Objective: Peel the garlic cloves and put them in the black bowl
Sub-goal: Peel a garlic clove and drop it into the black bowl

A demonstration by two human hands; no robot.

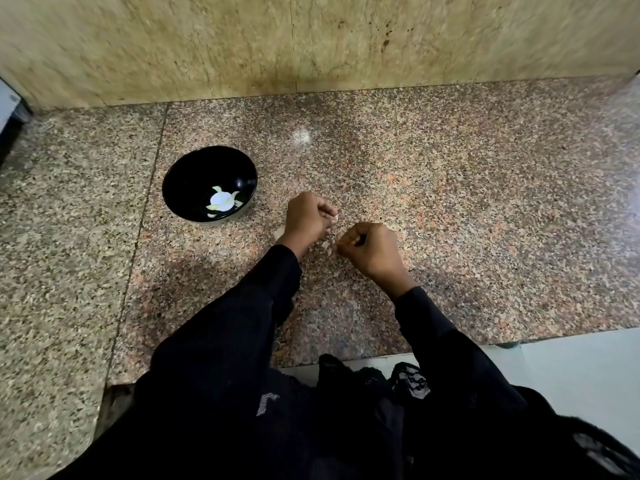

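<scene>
- I am holding a garlic clove [334, 218] in my left hand [306, 216] over the middle of the granite counter [485, 220]; my right hand [369, 249] is pinching something small, probably skin.
- Peeling is going on, I think; next the clean clove is going to the black bowl [183, 171], near the counter's back-left, already holding peeled cloves [221, 200].

A speckled granite counter [450, 209] carries a black bowl [180, 188] at the left and pale garlic skins [278, 233] beside it.
</scene>
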